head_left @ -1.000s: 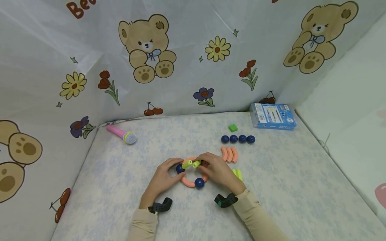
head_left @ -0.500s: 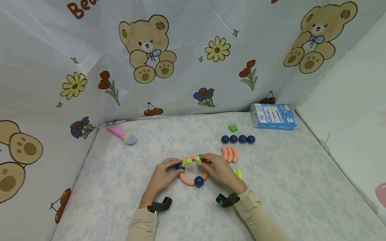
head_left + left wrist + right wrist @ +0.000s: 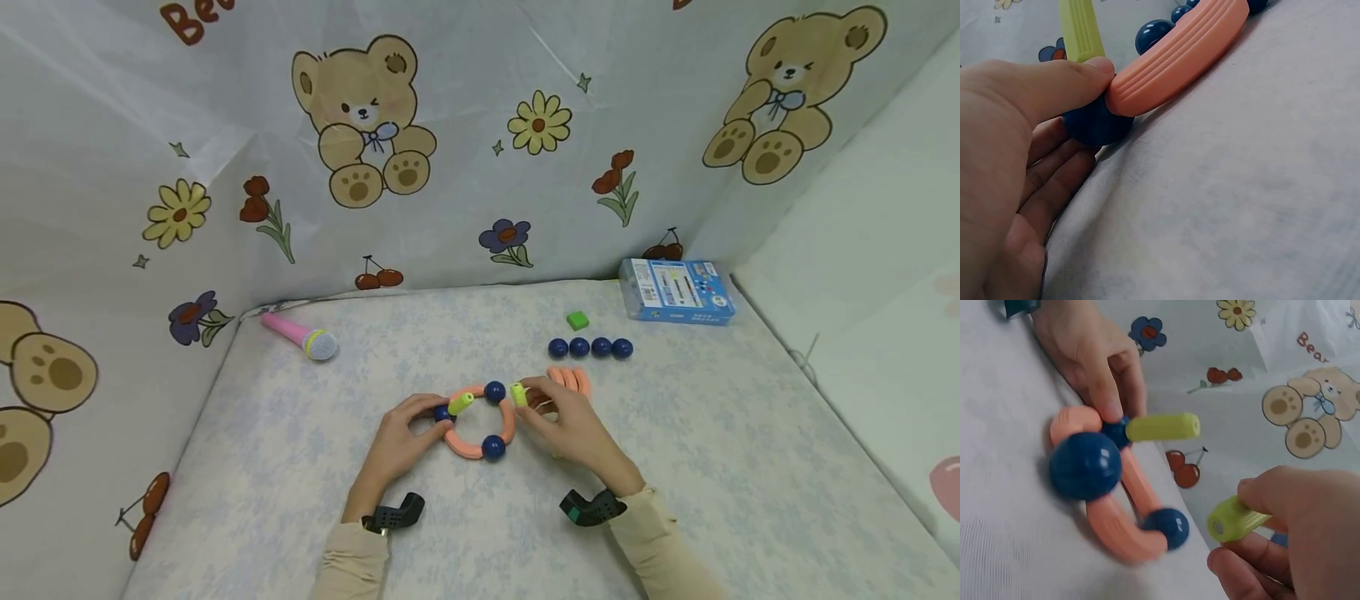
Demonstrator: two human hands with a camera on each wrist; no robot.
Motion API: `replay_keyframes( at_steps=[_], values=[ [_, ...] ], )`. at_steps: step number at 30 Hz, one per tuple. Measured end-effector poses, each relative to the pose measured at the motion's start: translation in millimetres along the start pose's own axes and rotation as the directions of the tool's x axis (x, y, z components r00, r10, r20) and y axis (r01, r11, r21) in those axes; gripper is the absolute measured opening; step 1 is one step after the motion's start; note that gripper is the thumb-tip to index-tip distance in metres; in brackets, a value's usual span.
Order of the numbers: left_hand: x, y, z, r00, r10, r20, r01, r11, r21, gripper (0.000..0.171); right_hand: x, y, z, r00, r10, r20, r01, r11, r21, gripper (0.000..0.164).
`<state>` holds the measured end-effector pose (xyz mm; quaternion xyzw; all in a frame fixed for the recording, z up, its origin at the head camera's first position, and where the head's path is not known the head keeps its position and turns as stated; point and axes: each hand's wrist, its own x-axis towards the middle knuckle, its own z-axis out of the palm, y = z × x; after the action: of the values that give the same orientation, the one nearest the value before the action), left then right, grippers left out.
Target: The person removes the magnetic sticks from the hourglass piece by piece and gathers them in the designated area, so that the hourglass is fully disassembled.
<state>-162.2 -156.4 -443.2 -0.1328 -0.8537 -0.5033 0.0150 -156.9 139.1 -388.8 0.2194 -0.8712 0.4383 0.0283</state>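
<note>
A ring of orange curved rods (image 3: 508,423) and blue balls (image 3: 492,447) lies on the table. At its left side my left hand (image 3: 401,446) pinches one blue ball (image 3: 1099,128) between thumb and fingers. A yellow-green stick (image 3: 461,404) rises tilted from that ball. Just right of the ring, my right hand (image 3: 573,425) grips a second yellow-green stick (image 3: 1235,519) between thumb and fingers. One end of it faces the ring, apart from the far blue ball (image 3: 495,392).
Beyond the right hand lie several loose orange curved rods (image 3: 570,379), a row of blue balls (image 3: 590,347) and a small green block (image 3: 577,320). A blue box (image 3: 678,292) stands at the back right, a pink toy microphone (image 3: 300,336) at the back left.
My right hand has drawn its yellow-green stick rightward, off the ring's far side, uncovering the far blue ball. It now covers the spare yellow-green sticks. The left hand has barely moved.
</note>
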Motion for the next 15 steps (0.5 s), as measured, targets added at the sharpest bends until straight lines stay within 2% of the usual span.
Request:
replay_keyframes(
  at_steps=[4,10,15],
  values=[
    [-1.9,0.2,1.6,1.000,0.008,-0.005,-0.008,1.000,-0.010,0.038,-16.8,8.2,-17.2,0.998,0.051,-0.049,-0.053,0.998,-0.044,0.043],
    [-10.3,-0.6,-0.1,1.000,-0.002,-0.015,0.002,1.000,0.001,0.038,-43.4,24.6,-33.2,0.992,0.102,-0.075,-0.109,0.988,-0.107,0.039],
    [-3.5,0.4,-1.7,1.000,0.015,-0.011,-0.015,1.000,-0.014,0.037,-55.2,32.4,-50.8,0.980,0.165,-0.114,-0.181,0.974,-0.139,0.038]
  ],
)
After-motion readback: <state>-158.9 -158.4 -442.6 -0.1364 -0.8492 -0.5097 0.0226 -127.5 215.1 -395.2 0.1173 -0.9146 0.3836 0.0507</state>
